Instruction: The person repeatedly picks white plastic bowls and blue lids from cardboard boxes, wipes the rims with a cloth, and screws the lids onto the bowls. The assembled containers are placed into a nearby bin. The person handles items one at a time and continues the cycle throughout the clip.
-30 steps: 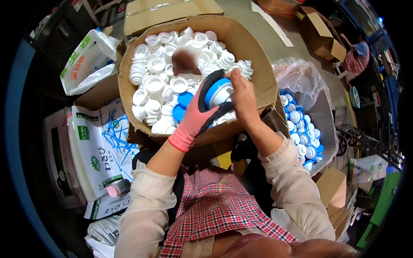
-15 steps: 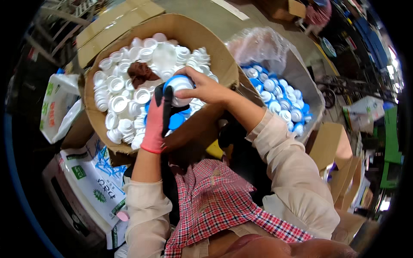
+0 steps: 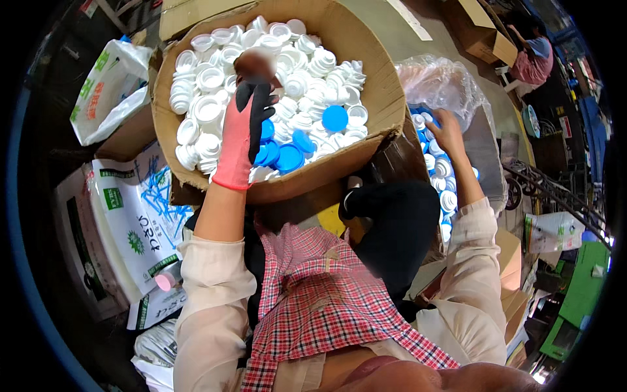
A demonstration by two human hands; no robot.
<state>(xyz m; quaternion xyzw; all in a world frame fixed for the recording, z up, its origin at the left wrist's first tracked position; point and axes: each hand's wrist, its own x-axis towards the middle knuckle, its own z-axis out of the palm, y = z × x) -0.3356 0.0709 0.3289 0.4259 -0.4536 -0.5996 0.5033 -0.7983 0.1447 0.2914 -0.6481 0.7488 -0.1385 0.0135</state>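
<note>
My left hand, in a pink glove with black fingers, is over a large cardboard box of white plastic caps. Its fingers are apart, with no cap visible in them. Just beyond the fingertips lies a brown crumpled thing, partly blurred. Several blue caps sit on the white ones by the box's near side. Bare, my right hand reaches into a second box on the right, which holds blue-and-white caps. Its fingers stretch over the caps there, their tips partly hidden.
Clear plastic film hangs over the right box's far side. At the left are a white plastic bag and a printed sheet with blue thin sticks on it. A person sits at the far right.
Both hands held a blue-and-white cap together. They have parted: my right hand has moved right into the second box, and my left stays over the white caps. The view has shifted.
</note>
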